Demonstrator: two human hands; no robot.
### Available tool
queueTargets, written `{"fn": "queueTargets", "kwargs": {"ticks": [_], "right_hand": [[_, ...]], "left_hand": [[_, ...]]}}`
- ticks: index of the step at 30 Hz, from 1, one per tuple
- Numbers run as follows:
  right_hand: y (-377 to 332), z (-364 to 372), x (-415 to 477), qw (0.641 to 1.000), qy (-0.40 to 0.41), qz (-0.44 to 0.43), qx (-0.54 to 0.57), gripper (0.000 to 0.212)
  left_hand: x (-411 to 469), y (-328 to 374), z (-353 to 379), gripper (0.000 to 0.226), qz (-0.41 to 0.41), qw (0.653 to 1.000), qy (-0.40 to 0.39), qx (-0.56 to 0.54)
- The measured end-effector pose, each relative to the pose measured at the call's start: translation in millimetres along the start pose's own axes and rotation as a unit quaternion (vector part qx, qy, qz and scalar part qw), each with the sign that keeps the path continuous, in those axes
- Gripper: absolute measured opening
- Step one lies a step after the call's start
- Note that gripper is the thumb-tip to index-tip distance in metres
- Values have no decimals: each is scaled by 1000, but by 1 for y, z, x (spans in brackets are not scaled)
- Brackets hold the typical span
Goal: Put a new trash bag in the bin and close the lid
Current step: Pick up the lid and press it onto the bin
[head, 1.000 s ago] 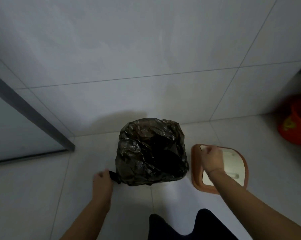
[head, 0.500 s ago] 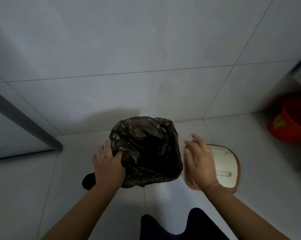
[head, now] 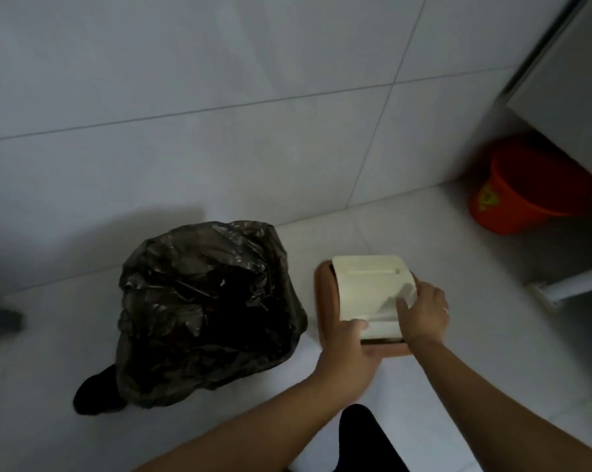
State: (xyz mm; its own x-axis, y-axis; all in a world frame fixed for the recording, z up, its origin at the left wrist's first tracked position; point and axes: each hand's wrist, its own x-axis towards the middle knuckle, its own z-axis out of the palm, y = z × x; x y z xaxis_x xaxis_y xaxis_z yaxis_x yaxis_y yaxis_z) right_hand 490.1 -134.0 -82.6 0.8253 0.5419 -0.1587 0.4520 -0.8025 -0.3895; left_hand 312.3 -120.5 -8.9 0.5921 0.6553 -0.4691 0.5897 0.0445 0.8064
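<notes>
A small bin stands on the floor, fully wrapped by a black trash bag [head: 206, 308] pulled over its rim; the bin's own walls are hidden. To its right lies the lid [head: 369, 284], a brown frame with a cream swing flap, flat on the tiles. My left hand [head: 347, 352] grips the lid's near left edge, thumb on the flap. My right hand [head: 424, 311] holds the lid's near right edge, fingers on the flap.
An orange bucket [head: 526, 195] sits at the right by the wall, under a white cabinet [head: 567, 80]. A dark object [head: 93, 396] lies on the floor at the bin's near left. Tiled wall runs behind the bin.
My left hand left the bag and crossed right to the lid. My right hand came down onto the lid. Both hands now hold it. The view shifted right.
</notes>
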Motion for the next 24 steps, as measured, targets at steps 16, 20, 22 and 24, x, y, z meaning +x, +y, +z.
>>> {"fn": "queueTargets", "kwargs": {"ticks": [16, 20, 22, 24], "right_hand": [[28, -3, 39, 957, -90, 81, 263, 62], [18, -58, 48, 956, -26, 44, 287, 58], [6, -88, 50, 950, 2, 23, 310, 53], [-14, -116, 45, 941, 13, 2, 339, 50]], "left_hand": [[102, 2, 36, 86, -232, 936, 101, -245], [81, 40, 38, 87, -164, 948, 87, -259], [72, 62, 27, 87, -121, 957, 93, -247], [59, 87, 3, 85, -70, 967, 133, -208]]}}
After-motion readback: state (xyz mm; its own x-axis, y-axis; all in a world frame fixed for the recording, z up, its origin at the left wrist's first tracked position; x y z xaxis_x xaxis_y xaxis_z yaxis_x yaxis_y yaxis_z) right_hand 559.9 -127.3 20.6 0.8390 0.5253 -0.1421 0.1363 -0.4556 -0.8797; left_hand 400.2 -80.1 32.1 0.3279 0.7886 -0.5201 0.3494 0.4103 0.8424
